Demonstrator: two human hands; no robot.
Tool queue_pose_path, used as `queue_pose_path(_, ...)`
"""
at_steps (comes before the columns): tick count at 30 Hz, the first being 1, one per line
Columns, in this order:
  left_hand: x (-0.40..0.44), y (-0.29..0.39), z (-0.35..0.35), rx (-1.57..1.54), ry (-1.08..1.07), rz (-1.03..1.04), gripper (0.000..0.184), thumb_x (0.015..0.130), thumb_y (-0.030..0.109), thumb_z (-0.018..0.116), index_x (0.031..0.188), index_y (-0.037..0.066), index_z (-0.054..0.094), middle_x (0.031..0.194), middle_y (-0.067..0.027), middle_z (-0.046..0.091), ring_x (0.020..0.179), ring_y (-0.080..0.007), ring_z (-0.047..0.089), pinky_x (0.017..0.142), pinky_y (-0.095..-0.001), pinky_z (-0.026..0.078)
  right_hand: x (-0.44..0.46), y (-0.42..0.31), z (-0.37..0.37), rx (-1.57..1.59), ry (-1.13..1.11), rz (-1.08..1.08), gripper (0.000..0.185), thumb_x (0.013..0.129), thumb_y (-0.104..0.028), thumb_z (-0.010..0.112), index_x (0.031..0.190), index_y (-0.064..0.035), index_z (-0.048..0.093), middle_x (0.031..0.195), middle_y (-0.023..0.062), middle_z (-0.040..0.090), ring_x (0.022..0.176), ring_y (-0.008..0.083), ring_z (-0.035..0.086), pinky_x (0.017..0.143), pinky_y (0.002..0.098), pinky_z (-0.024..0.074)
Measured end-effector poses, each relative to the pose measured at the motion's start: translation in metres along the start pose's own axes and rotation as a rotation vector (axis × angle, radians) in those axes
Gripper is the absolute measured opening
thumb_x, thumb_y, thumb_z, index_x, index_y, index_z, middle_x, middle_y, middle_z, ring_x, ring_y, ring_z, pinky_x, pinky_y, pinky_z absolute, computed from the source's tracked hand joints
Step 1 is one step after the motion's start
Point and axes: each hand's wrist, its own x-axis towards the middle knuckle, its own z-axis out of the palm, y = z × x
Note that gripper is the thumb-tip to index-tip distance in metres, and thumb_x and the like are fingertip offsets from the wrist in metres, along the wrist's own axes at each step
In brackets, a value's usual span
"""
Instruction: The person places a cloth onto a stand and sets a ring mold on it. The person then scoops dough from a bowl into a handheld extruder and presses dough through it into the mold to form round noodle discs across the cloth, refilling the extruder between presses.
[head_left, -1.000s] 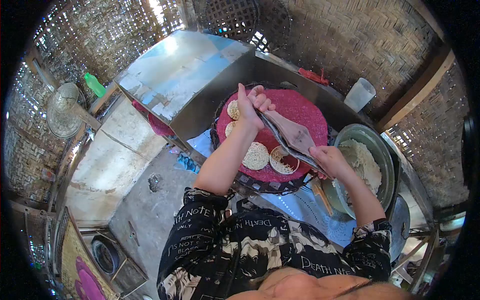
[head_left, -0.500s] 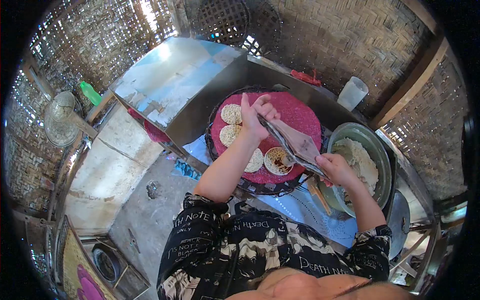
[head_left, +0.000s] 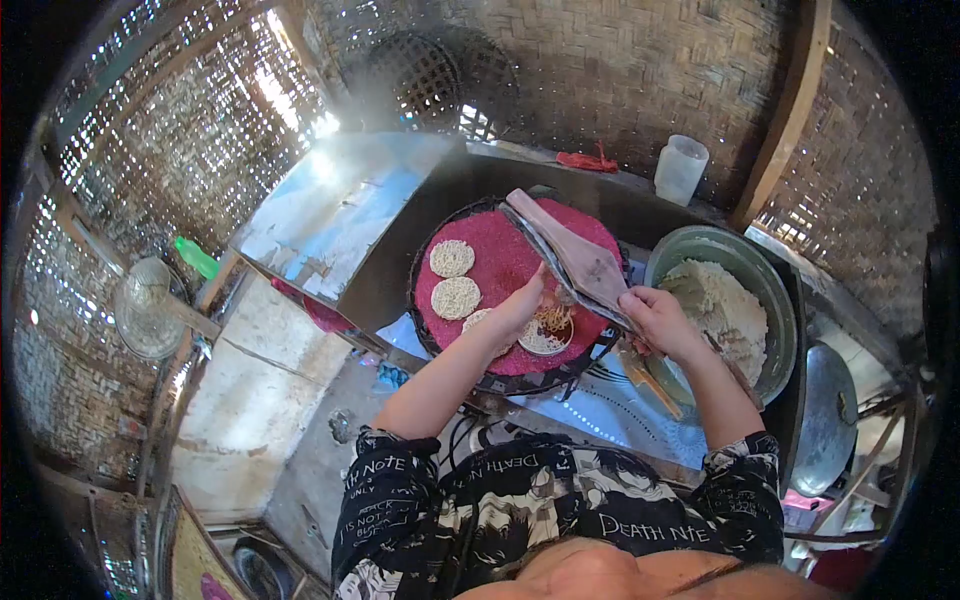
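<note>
My right hand (head_left: 662,322) is closed around the lower right end of a wooden hinged press (head_left: 575,255), a long tool with two flat arms lying close together. The press slants over a round tray (head_left: 600,225) covered with reddish-pink cloth. My left hand (head_left: 525,305) is beside the underside of the press, its fingers partly hidden. Thin pale strands (head_left: 553,318) lie below the press on a small round mould (head_left: 546,342) with brown bits on it. Round cakes of pale strands (head_left: 453,258) lie on the left of the cloth, one partly behind my left wrist.
A large green basin (head_left: 782,345) of pale dough or flour (head_left: 725,305) stands to the right. A box with a worn blue-white top (head_left: 350,200) is at the left. A translucent plastic container (head_left: 682,170) and a red bag (head_left: 587,161) sit along the back ledge.
My left hand has left the upper end of the press and moved down to its underside near the mould. My right hand keeps its hold. The camera view has shifted.
</note>
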Motion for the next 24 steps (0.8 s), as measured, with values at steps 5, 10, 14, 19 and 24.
queue_pose_path(5, -0.011, -0.02, -0.015, 0.733, 0.215, 0.114, 0.05, 0.09, 0.045, 0.033, 0.108, 0.005, 0.056, 0.109, -0.0127, 0.055, 0.095, -0.0257, 0.053, 0.088, -0.0364, 0.038, 0.0, 0.011, -0.004, 0.116, 0.052, -0.017, 0.034, 0.089, -0.037, 0.047, 0.089, -0.0042, 0.056, 0.058, 0.003, 0.053, 0.038, 0.0078, 0.045, 0.035, 0.0214, 0.0349)
queue_pose_path(10, -0.056, -0.001, 0.001, 1.564, 0.655, 0.278, 0.05, 0.08, 0.041, 0.052, 0.11, 0.001, 0.056, 0.127, -0.0146, 0.04, 0.117, -0.0374, 0.034, 0.092, -0.0493, 0.03, -0.011, 0.012, -0.014, 0.192, 0.079, -0.023, 0.036, 0.088, -0.038, 0.049, 0.088, -0.0029, 0.057, 0.056, 0.0031, 0.052, 0.039, 0.0086, 0.046, 0.036, 0.0231, 0.0368)
queue_pose_path(14, -0.052, 0.037, 0.02, 1.402, 0.572, 0.822, 0.05, 0.07, 0.035, 0.062, 0.106, 0.001, 0.056, 0.113, -0.0161, 0.051, 0.108, -0.0359, 0.044, 0.09, -0.0486, 0.032, -0.026, -0.001, 0.003, 0.29, -0.014, -0.015, 0.036, 0.091, -0.039, 0.041, 0.093, -0.0058, 0.056, 0.057, 0.0031, 0.052, 0.04, 0.0083, 0.046, 0.037, 0.0214, 0.0375)
queue_pose_path(19, -0.042, 0.081, 0.102, 1.339, 0.576, 0.531, 0.036, 0.063, 0.031, 0.066, 0.082, 0.001, 0.059, 0.075, -0.0142, 0.062, 0.073, -0.034, 0.06, 0.077, -0.0418, 0.043, -0.016, 0.005, -0.011, -0.369, 0.296, -0.458, 0.038, 0.089, -0.036, 0.045, 0.098, -0.0007, 0.055, 0.055, 0.0123, 0.053, 0.05, 0.0355, 0.053, 0.052, 0.0409, 0.0454)
queue_pose_path(24, -0.011, 0.057, 0.172, 1.598, 0.209, 0.889, 0.017, 0.068, 0.022, 0.059, 0.071, 0.005, 0.059, 0.066, -0.0128, 0.06, 0.064, -0.0319, 0.06, 0.066, -0.0395, 0.046, -0.046, -0.037, -0.062, -0.667, 0.788, -0.806, 0.033, 0.077, -0.02, 0.057, 0.1, 0.0026, 0.052, 0.089, 0.0198, 0.055, 0.087, 0.0386, 0.053, 0.074, 0.0447, 0.0426)
